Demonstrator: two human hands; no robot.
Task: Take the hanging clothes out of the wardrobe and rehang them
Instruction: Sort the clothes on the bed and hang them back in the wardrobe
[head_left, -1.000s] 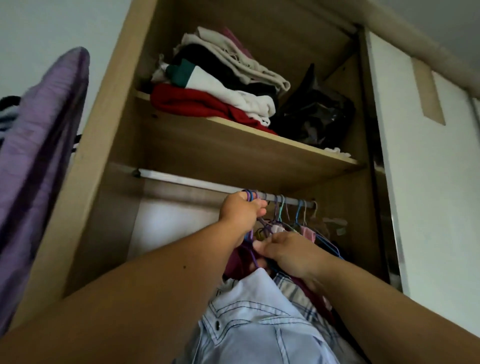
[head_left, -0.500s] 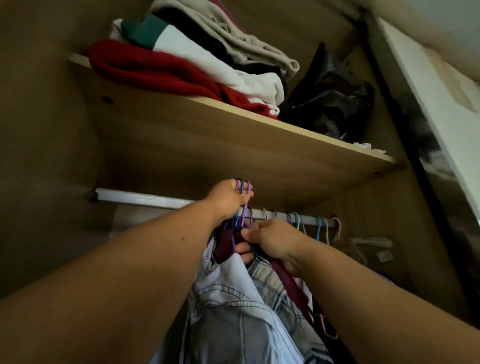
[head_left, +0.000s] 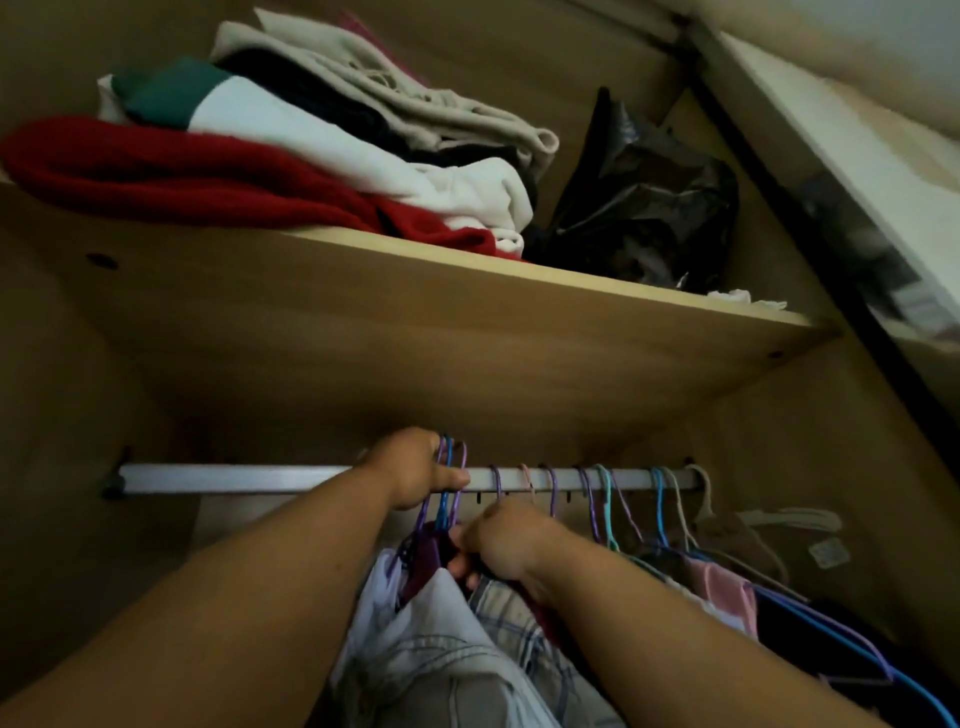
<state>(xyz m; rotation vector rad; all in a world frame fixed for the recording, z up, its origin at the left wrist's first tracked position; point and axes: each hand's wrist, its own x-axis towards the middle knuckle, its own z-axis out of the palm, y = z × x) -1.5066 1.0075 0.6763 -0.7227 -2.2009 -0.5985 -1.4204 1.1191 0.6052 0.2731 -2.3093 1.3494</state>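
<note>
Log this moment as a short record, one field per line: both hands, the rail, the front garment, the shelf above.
left hand: grips a bunch of hanger hooks at the rail
right hand: just below the rail, fingers curled into the hanging clothes
rail: more hangers hooked on to the right of both hands
denim garment: pale, hangs under the gripped hooks, nearest the camera
shelf: folded clothes stacked, black bag to their right
</note>
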